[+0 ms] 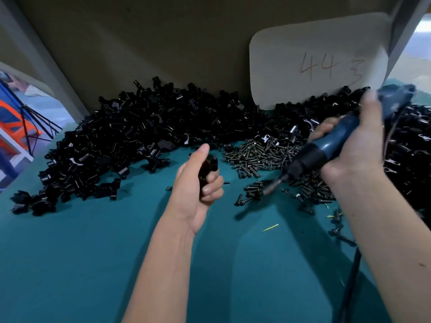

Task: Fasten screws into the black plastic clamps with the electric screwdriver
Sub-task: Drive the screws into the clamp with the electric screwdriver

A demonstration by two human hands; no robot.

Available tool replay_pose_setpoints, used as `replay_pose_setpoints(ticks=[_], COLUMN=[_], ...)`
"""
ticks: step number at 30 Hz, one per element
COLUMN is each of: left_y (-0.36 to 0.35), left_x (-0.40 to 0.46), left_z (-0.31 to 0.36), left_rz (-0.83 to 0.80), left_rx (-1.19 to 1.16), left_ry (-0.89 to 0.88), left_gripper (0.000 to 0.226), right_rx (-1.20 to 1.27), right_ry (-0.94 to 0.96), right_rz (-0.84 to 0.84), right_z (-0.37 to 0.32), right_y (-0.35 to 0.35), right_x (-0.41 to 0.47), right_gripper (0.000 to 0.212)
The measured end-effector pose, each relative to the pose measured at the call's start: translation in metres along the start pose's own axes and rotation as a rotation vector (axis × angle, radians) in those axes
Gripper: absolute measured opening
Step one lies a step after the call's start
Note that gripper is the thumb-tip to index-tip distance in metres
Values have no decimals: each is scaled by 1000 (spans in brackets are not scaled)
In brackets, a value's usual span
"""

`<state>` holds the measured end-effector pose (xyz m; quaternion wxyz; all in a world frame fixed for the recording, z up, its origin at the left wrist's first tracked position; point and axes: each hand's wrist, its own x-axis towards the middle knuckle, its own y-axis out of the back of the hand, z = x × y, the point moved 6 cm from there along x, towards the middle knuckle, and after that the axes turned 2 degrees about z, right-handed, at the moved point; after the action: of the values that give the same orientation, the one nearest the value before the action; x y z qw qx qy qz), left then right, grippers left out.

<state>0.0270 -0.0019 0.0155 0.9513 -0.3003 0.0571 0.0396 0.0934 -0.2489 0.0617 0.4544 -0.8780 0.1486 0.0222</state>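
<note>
While the left hand is curling its fingers around one black plastic clamp, thumb pointing up, that clamp is hovering above the teal table mat, just left of the screw pile. The right hand is gripping the blue electric screwdriver, which is slanting down to the left, its blurred bit reaching the near edge of the screw pile. A large heap of black clamps is lying left of and behind the screw pile, and more clamps are lying to its right. A white card marked "44" is leaning against the brown board behind the screw pile.
</note>
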Motion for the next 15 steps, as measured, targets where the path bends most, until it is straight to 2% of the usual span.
replay_pose_setpoints(ticks=[4,6,8,11,15], left_y=[-3,0,1,-1,-6], left_x=[-1,-1,-1,-3,-3], left_z=[-13,-13,-12,-9,-6], left_rz=[44,83,80,46,-13], left_rx=[-45,-69,-61,78,192], left_ry=[126,126,89,33,-46], left_gripper=[29,15,10,14,11], right_rx=[-382,-526,-691,-927,-1306], right_ry=[-78,-88,-57,62,375], right_rz=[-16,-48,-64,-107,-140], right_z=[32,46,54,62,55], right_y=[2,3,4,6,-2], right_x=[-4,-5,-7,-8,-15], right_gripper=[38,53,53,48,58])
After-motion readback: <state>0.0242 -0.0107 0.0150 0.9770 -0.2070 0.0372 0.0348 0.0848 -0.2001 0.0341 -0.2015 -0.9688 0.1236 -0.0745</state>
